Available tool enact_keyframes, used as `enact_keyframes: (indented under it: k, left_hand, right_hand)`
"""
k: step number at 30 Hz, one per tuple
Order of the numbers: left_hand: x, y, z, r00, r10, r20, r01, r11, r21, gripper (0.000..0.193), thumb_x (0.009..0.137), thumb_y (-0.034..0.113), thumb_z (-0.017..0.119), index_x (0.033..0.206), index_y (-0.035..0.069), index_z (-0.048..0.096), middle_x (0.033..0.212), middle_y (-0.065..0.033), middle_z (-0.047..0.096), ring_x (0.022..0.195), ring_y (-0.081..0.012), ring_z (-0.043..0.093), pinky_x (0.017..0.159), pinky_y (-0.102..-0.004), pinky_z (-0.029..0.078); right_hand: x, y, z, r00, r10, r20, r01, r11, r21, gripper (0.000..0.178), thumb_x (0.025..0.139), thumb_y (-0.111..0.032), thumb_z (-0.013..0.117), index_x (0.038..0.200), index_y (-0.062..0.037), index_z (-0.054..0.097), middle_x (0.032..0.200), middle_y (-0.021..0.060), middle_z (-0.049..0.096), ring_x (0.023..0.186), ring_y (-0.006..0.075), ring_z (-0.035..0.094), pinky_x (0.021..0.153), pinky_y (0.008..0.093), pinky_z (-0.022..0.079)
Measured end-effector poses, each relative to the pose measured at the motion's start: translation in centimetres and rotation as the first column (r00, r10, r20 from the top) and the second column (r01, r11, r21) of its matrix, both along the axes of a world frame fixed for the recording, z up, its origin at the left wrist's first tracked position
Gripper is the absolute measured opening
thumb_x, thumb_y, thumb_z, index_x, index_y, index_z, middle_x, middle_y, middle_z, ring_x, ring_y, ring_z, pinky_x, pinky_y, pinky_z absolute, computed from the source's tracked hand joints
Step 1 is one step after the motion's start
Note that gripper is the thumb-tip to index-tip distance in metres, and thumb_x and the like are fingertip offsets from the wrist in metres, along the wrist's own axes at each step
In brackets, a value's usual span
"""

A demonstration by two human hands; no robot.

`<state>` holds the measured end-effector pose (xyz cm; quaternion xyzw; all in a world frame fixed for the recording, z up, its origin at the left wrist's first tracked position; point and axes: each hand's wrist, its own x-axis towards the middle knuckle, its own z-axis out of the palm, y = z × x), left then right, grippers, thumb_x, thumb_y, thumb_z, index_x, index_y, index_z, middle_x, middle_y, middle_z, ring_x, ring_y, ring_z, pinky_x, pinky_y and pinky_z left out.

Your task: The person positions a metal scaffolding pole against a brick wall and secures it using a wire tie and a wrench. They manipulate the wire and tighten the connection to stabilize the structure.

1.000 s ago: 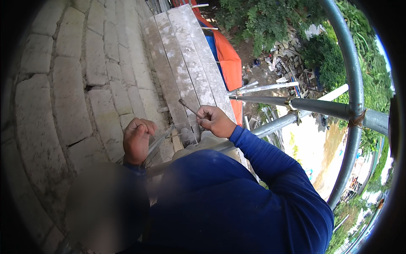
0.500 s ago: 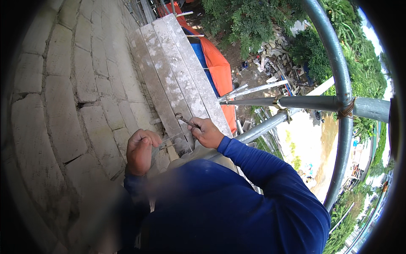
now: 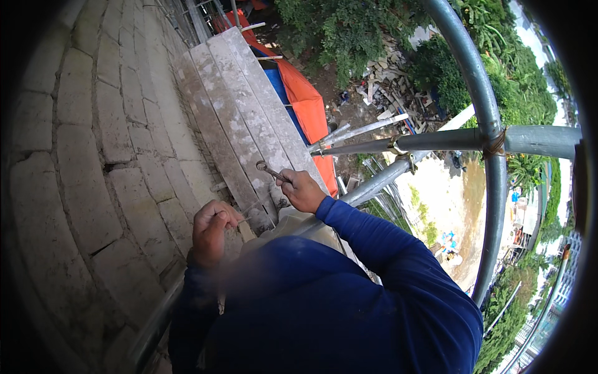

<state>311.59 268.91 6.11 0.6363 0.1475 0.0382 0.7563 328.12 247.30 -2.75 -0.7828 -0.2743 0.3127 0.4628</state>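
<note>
My right hand (image 3: 304, 191) is closed around the handle of a ring-ended metal spanner (image 3: 269, 169), whose ring points away from me toward the wall side. The spanner is held above the planks. Lower and to the left, my left hand (image 3: 213, 232) is closed, thumb against the curled fingers. A short bit of pale thin line (image 3: 243, 219) sticks out at its fingertips; whether it is string or wire I cannot tell. The two hands are apart, both over the grey, stained plank walkway (image 3: 240, 103).
A block wall (image 3: 87, 187) with open joints rises on the left. Scaffold tubes stand on the right, one curved upright (image 3: 492, 187) tied to a horizontal tube (image 3: 448, 140). Beyond the planks lie an orange tarpaulin (image 3: 305, 100), a rubble heap (image 3: 383, 78) and trees far below.
The view has shifted slightly, moving the planks and scaffold left in the picture. The thin line seen stretching from my left hand toward the right hand now shows only as a short piece.
</note>
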Motion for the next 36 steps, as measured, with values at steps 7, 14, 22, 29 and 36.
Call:
enact_keyframes:
  k: [7, 14, 22, 29, 36]
  left_hand:
    - [-0.2, 0.4, 0.1, 1.0, 0.025, -0.005, -0.025, 0.999, -0.025, 0.027, 0.101, 0.023, 0.05, 0.082, 0.005, 0.054, 0.079, -0.0084, 0.058, 0.072, -0.0135, 0.047, 0.072, -0.0307, 0.04]
    - [-1.4, 1.7, -2.3, 0.983, 0.14, -0.116, -0.149, 0.986, -0.07, 0.025, 0.099, 0.02, 0.048, 0.083, 0.004, 0.057, 0.079, -0.0095, 0.063, 0.072, -0.0113, 0.047, 0.069, -0.0294, 0.038]
    - [-1.7, 1.9, -2.6, 0.981, 0.162, -0.103, -0.175, 0.975, -0.136, 0.022, 0.1, 0.022, 0.05, 0.084, 0.006, 0.051, 0.077, -0.0087, 0.057, 0.072, -0.0147, 0.046, 0.075, -0.0315, 0.04]
    - [-2.0, 1.9, -3.2, 0.955, 0.283, -0.083, -0.294, 0.938, -0.184, 0.021, 0.099, 0.021, 0.051, 0.083, 0.008, 0.046, 0.076, -0.0068, 0.051, 0.072, -0.0171, 0.045, 0.077, -0.0338, 0.042]
    - [-2.0, 3.1, -3.2, 0.905, 0.424, -0.033, -0.414, 0.861, -0.297, 0.02, 0.099, 0.019, 0.05, 0.084, 0.008, 0.044, 0.075, -0.0053, 0.047, 0.072, -0.0177, 0.043, 0.076, -0.0359, 0.04]
  right_hand:
    - [-0.1, 0.4, 0.3, 0.998, 0.067, 0.002, -0.067, 0.997, -0.043, 0.015, 0.09, -0.007, 0.054, 0.1, 0.0008, 0.063, 0.078, 0.0257, 0.065, 0.075, 0.0431, 0.066, 0.07, 0.0466, 0.051]
    - [-1.1, -0.7, 0.6, 0.996, 0.033, 0.083, -0.036, 0.999, 0.038, 0.017, 0.09, -0.007, 0.063, 0.105, 0.0011, 0.062, 0.078, 0.0234, 0.066, 0.069, 0.0414, 0.064, 0.066, 0.045, 0.05]
    - [-1.6, -1.4, 0.3, 0.979, -0.027, -0.2, 0.022, 0.999, -0.025, 0.011, 0.094, -0.008, 0.068, 0.094, 0.0025, 0.065, 0.073, 0.0103, 0.066, 0.063, 0.0148, 0.064, 0.061, 0.0335, 0.051]
    - [-1.9, -1.3, 0.6, 0.886, 0.006, -0.463, 0.014, 0.999, 0.041, 0.008, 0.097, -0.005, 0.065, 0.093, 0.0019, 0.066, 0.073, 0.0031, 0.065, 0.064, 0.0114, 0.062, 0.062, 0.0296, 0.052]
    - [-2.4, -0.6, 1.5, 0.903, 0.179, -0.391, -0.18, 0.983, 0.035, 0.01, 0.101, -0.009, 0.064, 0.095, -0.0014, 0.067, 0.072, 0.0012, 0.065, 0.064, 0.0078, 0.06, 0.058, 0.0261, 0.047]
